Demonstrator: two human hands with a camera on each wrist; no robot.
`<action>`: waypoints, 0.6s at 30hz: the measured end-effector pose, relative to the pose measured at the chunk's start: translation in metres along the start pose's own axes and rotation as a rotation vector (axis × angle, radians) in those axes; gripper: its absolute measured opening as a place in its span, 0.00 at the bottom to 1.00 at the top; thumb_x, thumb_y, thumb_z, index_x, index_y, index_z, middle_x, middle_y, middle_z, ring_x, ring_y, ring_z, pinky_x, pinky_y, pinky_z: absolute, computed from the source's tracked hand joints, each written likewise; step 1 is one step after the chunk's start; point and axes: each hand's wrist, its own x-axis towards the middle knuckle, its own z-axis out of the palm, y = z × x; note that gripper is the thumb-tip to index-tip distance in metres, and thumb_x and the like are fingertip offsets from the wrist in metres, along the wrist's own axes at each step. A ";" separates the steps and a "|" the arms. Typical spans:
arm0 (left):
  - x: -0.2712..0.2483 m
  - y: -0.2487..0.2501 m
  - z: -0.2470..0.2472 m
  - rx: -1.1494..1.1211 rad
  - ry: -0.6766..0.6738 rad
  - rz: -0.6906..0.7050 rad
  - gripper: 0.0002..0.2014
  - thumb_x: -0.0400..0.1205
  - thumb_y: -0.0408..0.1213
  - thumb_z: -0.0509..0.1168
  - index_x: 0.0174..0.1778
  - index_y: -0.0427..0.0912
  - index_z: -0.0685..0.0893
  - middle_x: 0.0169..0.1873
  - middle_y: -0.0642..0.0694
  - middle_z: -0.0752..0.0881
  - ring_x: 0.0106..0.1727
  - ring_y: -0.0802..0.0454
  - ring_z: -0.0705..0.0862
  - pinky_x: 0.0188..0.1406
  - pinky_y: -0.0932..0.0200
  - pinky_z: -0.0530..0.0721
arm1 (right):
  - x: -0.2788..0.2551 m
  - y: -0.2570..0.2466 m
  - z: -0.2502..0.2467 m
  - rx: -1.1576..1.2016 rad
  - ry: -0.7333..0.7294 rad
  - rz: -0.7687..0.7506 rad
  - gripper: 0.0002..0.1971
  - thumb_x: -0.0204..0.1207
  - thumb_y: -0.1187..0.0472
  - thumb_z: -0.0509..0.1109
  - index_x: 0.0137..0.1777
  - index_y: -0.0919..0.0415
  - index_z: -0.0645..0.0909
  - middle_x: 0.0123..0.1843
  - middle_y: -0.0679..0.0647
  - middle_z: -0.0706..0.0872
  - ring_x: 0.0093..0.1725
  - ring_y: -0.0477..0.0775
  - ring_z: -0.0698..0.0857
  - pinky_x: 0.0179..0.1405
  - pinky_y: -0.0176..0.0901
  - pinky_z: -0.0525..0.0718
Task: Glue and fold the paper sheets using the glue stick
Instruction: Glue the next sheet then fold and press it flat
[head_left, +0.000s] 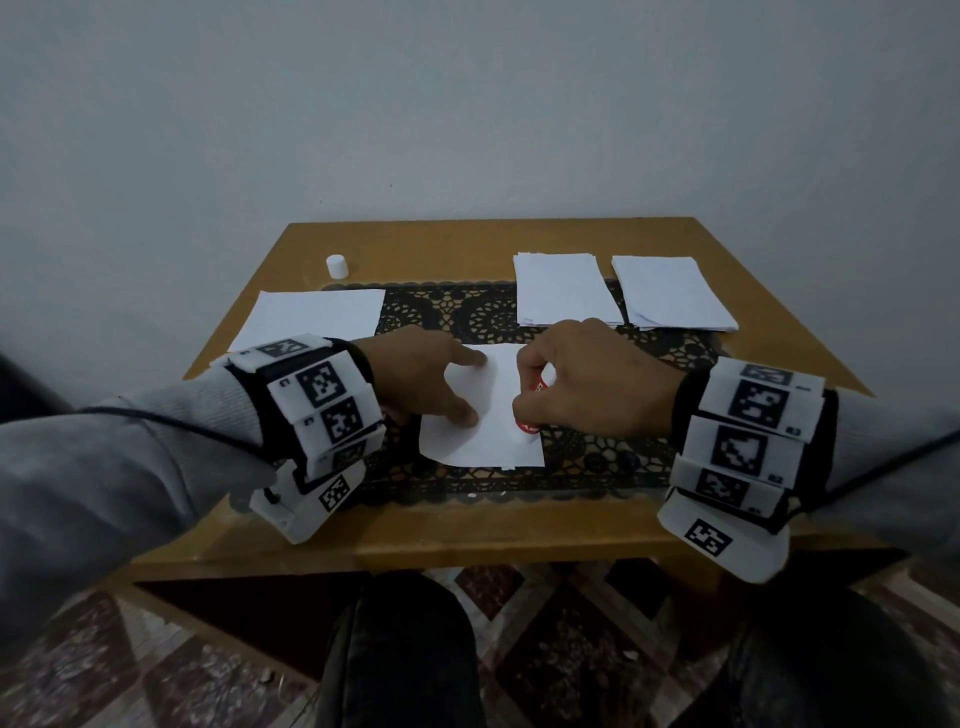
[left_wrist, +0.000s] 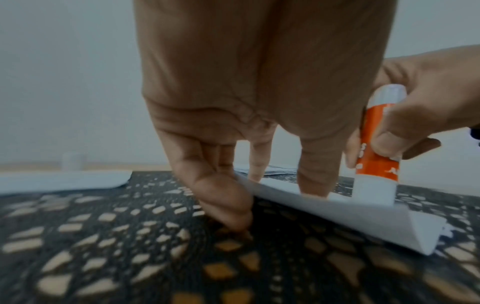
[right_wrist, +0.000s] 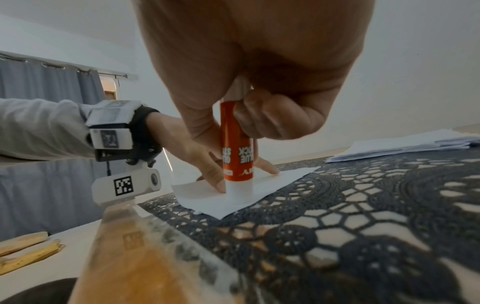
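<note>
A small white paper sheet (head_left: 485, 426) lies on the black lace mat (head_left: 597, 457) in the middle of the table. My left hand (head_left: 441, 384) presses it flat with spread, straight fingers (left_wrist: 311, 176). My right hand (head_left: 566, 379) grips an orange and white glue stick (right_wrist: 237, 152) upright, its tip down on the sheet near the right edge. The same glue stick (left_wrist: 376, 148) shows at the right of the left wrist view, standing on the paper sheet (left_wrist: 350, 214). The stick's white cap (head_left: 336, 266) stands alone at the table's back left.
Two stacks of white sheets (head_left: 566, 288) (head_left: 672, 293) lie at the back right. A single larger sheet (head_left: 311, 314) lies at the left. The wooden table (head_left: 467, 535) stands against a plain wall; my knees are below its front edge.
</note>
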 end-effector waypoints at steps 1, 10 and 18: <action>0.001 -0.002 -0.001 -0.068 0.036 -0.007 0.39 0.76 0.53 0.71 0.82 0.56 0.62 0.78 0.47 0.70 0.69 0.44 0.76 0.65 0.55 0.76 | -0.001 0.000 0.000 0.005 -0.007 -0.003 0.09 0.69 0.52 0.75 0.34 0.57 0.86 0.39 0.47 0.85 0.40 0.47 0.83 0.40 0.43 0.82; 0.016 -0.014 -0.026 -0.666 0.320 0.094 0.20 0.73 0.30 0.75 0.58 0.50 0.81 0.49 0.42 0.88 0.52 0.48 0.85 0.61 0.44 0.83 | -0.005 -0.001 -0.005 0.025 -0.075 -0.022 0.09 0.70 0.52 0.74 0.34 0.56 0.87 0.37 0.46 0.86 0.42 0.47 0.83 0.49 0.50 0.84; 0.012 -0.011 -0.052 -0.456 -0.169 0.221 0.13 0.74 0.24 0.72 0.45 0.49 0.92 0.50 0.48 0.91 0.50 0.49 0.89 0.47 0.62 0.86 | -0.001 0.006 -0.022 -0.019 -0.127 -0.050 0.10 0.71 0.53 0.73 0.33 0.57 0.86 0.37 0.47 0.86 0.38 0.47 0.83 0.43 0.48 0.84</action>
